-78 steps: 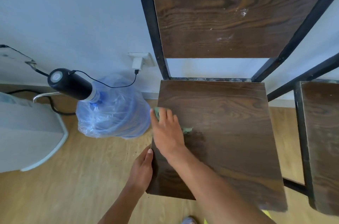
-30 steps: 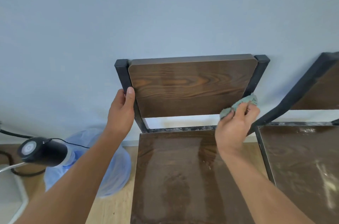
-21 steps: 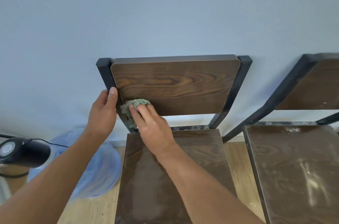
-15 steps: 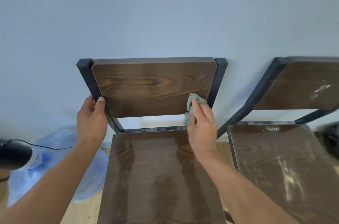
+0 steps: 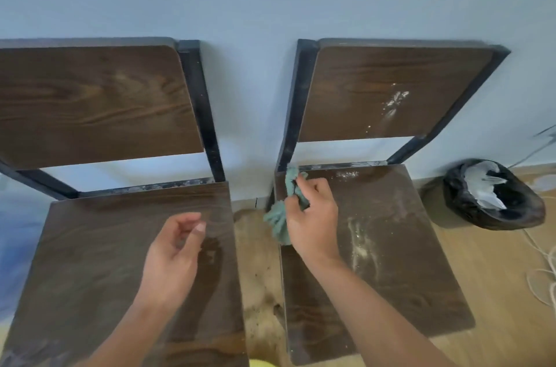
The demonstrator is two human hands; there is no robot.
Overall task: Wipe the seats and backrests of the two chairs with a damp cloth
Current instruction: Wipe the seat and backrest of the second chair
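Note:
Two dark wood chairs with black metal frames stand side by side against the wall. The left chair's seat (image 5: 90, 261) shows damp streaks, and its backrest (image 5: 90, 102) looks clean. White dust marks the right chair's seat (image 5: 400, 246) and backrest (image 5: 391, 93). My right hand (image 5: 313, 216) grips a crumpled green cloth (image 5: 281, 216) at the back left corner of the right seat. My left hand (image 5: 173, 255) hovers over the left seat, fingers loosely curled, holding nothing.
A black-lined waste bin (image 5: 493, 195) with white paper stands on the wooden floor right of the right chair. A pale cord (image 5: 541, 276) lies on the floor at the far right. A narrow floor gap (image 5: 255, 276) separates the chairs.
My right hand has left the left chair's backrest and carried the cloth to the right chair's seat. My left hand has let go of the left chair's frame. The view has swung right.

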